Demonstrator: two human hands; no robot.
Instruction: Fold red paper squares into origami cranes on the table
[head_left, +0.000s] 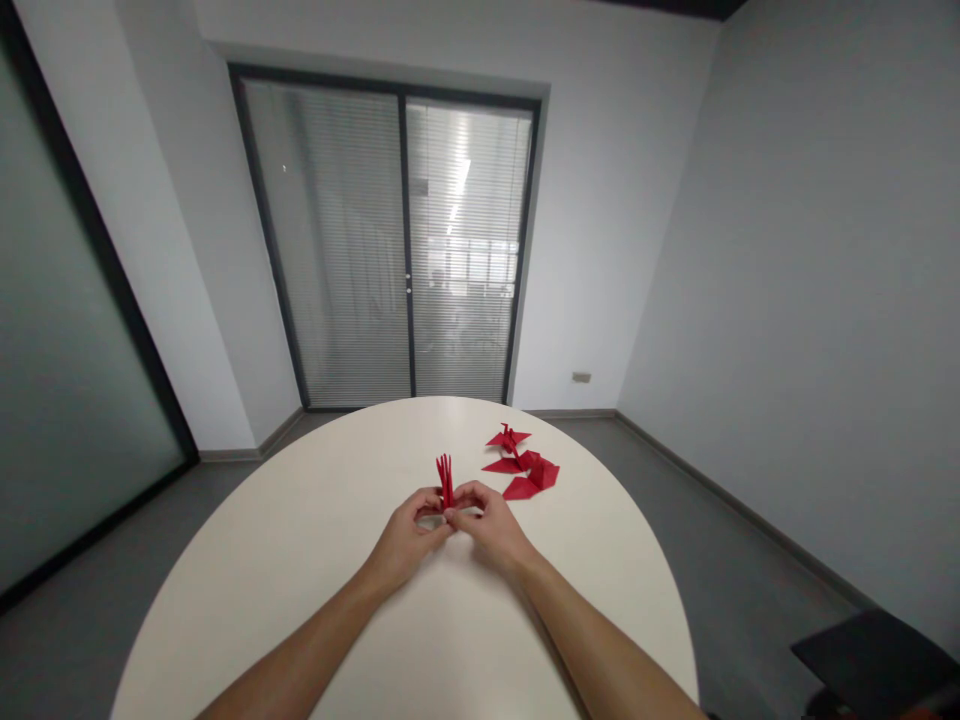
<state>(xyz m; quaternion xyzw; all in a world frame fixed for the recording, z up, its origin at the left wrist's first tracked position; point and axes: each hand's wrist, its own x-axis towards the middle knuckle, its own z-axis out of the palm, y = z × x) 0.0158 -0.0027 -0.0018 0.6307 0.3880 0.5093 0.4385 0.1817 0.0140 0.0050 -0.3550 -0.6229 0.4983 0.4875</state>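
Worktop (300, 600), one, round, pale; far edge curving in front of the glass doors (337, 260), right edge dropping to grey floor (720, 530).

Red folded paper (446, 480), one, narrow, its thin points upright and slightly fanned; located between the hands, about midway across the worktop. I cannot tell whether its base touches the surface.

Hands, two: I see left hand (405, 540) and right hand (493, 527) both pinching the paper's lower end, fingertips nearly meeting.

Red paper bird (508, 438), one, toward the far right edge, inside it; more red folded pieces (534, 480) just nearer, beyond the right hand, limiting room there. Overlap hides their count from me.

Room for moving: widest on my left, pale surface running out to the rim.
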